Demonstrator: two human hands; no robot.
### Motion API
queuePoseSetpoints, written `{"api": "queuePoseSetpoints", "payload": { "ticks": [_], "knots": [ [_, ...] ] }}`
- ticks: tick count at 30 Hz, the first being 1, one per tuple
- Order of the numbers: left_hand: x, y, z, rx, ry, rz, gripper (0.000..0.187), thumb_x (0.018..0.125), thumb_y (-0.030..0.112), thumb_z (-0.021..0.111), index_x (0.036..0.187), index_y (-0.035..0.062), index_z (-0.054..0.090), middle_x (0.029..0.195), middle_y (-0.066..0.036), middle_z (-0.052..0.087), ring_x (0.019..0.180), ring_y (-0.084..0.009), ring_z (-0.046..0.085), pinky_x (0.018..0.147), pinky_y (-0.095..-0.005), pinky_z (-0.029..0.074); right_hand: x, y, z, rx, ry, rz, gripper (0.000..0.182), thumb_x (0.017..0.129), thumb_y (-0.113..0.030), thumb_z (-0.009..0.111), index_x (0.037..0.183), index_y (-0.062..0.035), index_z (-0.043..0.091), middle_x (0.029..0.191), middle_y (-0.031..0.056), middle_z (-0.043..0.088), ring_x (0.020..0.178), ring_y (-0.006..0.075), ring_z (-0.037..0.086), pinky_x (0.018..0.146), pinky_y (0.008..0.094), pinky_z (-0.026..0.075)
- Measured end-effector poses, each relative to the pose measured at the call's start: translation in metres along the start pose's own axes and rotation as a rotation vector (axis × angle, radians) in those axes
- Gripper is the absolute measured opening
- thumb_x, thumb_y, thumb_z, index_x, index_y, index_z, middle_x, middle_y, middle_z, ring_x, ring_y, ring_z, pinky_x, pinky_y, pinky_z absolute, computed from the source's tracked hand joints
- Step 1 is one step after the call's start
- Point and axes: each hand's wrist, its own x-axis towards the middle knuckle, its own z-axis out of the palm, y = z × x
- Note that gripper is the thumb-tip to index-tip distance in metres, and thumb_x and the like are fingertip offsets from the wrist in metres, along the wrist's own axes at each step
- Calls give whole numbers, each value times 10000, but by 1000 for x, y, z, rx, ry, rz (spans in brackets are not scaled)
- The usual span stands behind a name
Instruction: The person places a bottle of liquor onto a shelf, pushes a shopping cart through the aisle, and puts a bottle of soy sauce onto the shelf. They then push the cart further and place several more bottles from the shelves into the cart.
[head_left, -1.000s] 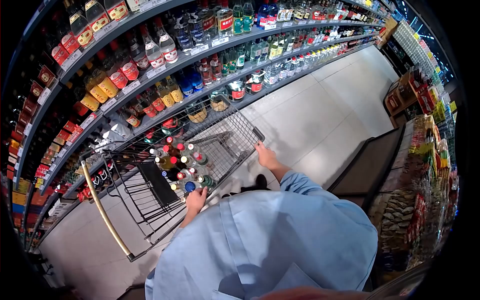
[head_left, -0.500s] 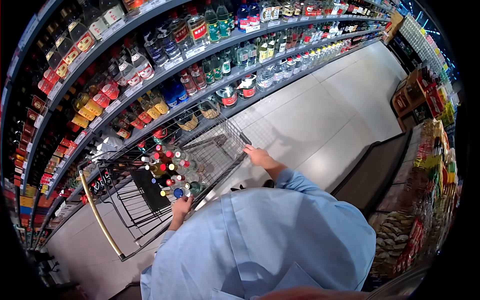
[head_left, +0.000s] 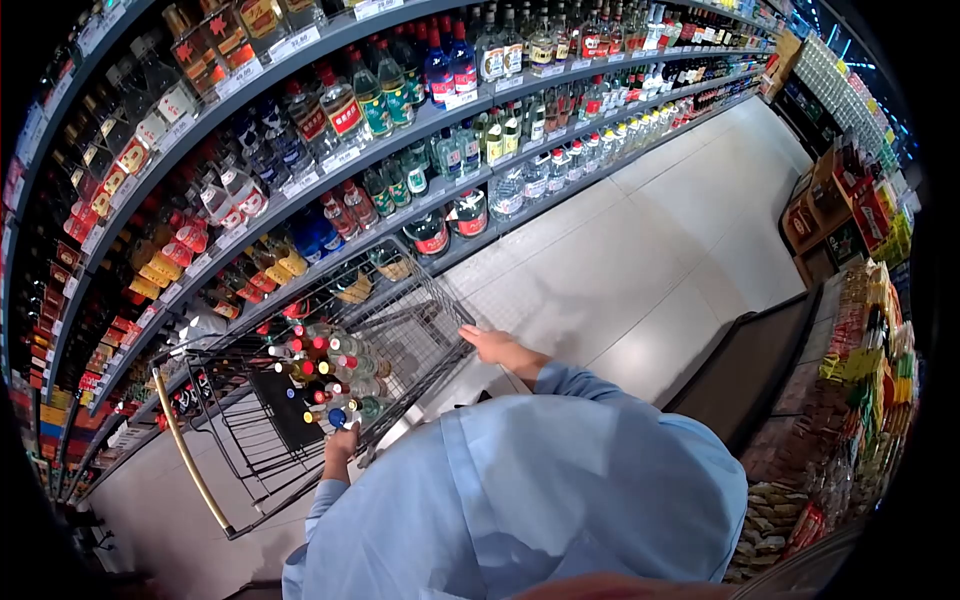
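Note:
A black wire shopping cart (head_left: 262,470) stands before me, alongside the shelves. Several bottles with red, white, yellow and blue caps (head_left: 335,370) stand upright, grouped in its basket. My left hand (head_left: 341,446) is closed at the cart's near side rail, right beside a blue-capped bottle (head_left: 337,416); its fingertips are partly hidden. At the basket's far right corner, my right hand (head_left: 490,346) holds the rim, fingers pointing left over it and their undersides hidden.
Long curved shelves (head_left: 340,160) packed with bottles run along the left and back. Tiled floor (head_left: 640,220) stretches away ahead. To the right are a dark low stand (head_left: 735,365), packaged goods (head_left: 850,400) and stacked boxes (head_left: 815,205). The cart's yellowish handle (head_left: 190,455) points left.
The shelves, cart and both hands sit further left in view, with the cart and hands also lower. Both hands stay at the same places on the cart.

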Motion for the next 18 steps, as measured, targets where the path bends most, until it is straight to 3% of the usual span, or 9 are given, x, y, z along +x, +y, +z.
{"api": "queuePoseSetpoints", "payload": {
  "ticks": [4,6,8,9,12,18],
  "knots": [
    [-5,40,-9,10,44,-167,674,887,544,259,999,-3,635,971,-243,622,1013,-389,553,901,-427,406,-2,16,-11,28,23,17,667,777,-82,537,1383,-211,291,1478,-49,199,1025,283,573,857,393,461],
    [-13,55,-13,-27,36,-133,664,891,539,263,988,1,639,995,-248,613,1015,-394,549,902,-431,404,0,23,-14,43,33,19,657,776,-87,544,1376,-209,305,1475,-42,209,1024,287,573,860,395,460],
    [3,50,-5,-40,55,-99,616,897,525,286,983,31,643,1017,-261,600,1010,-404,547,888,-447,408,4,29,-18,76,30,54,622,772,-38,468,1359,-206,347,1465,-39,232,1046,302,553,846,429,451],
    [6,46,1,25,77,115,592,897,528,295,991,58,643,997,-260,604,985,-404,560,851,-461,429,5,32,-18,74,43,57,622,772,-38,468,1359,-206,347,1465,-39,232,1046,302,553,846,429,451],
    [22,52,7,-91,67,-65,596,885,549,313,1002,61,636,971,-252,613,959,-398,575,814,-473,446,6,43,-11,42,88,72,625,754,-39,481,1347,-203,370,1461,-11,245,1046,301,554,837,420,460],
    [22,89,-14,-147,57,-42,605,880,558,319,1003,57,634,968,-250,614,961,-398,575,814,-472,446,0,68,-14,56,126,61,731,708,-31,474,1386,-245,302,1472,-7,230,1025,298,565,827,391,467]
  ]
}}
